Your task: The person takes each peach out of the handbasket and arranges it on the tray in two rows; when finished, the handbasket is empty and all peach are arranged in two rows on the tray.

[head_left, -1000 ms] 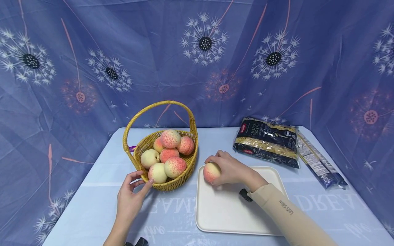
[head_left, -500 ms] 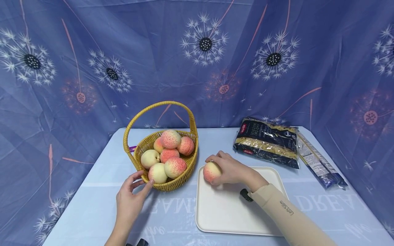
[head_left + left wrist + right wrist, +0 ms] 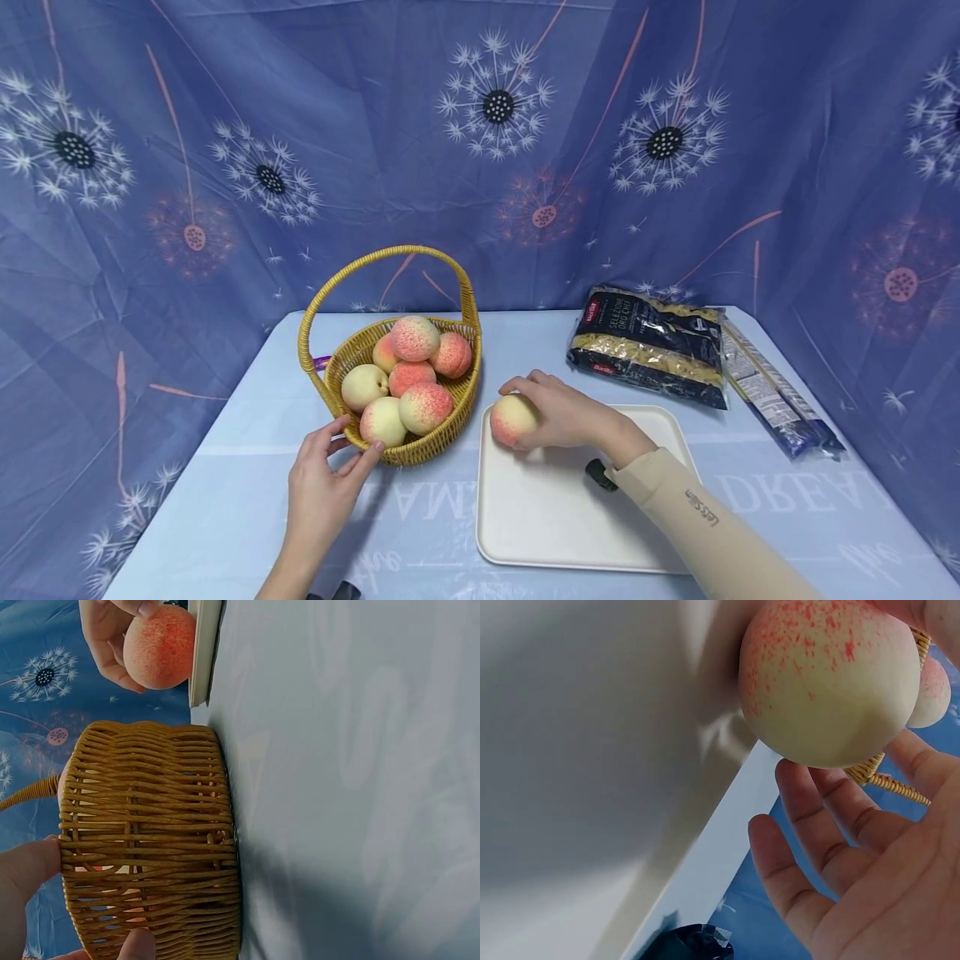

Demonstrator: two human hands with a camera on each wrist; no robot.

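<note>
My right hand (image 3: 558,412) grips a yellow-and-pink peach (image 3: 513,421) near the left end of a white rectangular tray (image 3: 570,525). In the right wrist view the peach (image 3: 825,682) fills the top, with fingertips at its lower side. My left hand (image 3: 326,483) holds the near left rim of a yellow wicker basket (image 3: 450,429), thumb and fingers on its edge. Inside the basket lie several peaches (image 3: 426,408), some pale, some redder. The left wrist view shows the basket's woven wall (image 3: 150,840) close up; part of the left hand is cut off there.
A dark bag of pasta (image 3: 648,346) lies behind the tray at the back right. Beside it are long blue packets (image 3: 772,396). A small purple object (image 3: 322,363) shows behind the basket's handle. Patterned blue cloth (image 3: 375,125) hangs behind the table.
Almost nothing differs. The left thumb has shifted slightly along the basket rim, and the right hand with the peach stays at the tray's left end.
</note>
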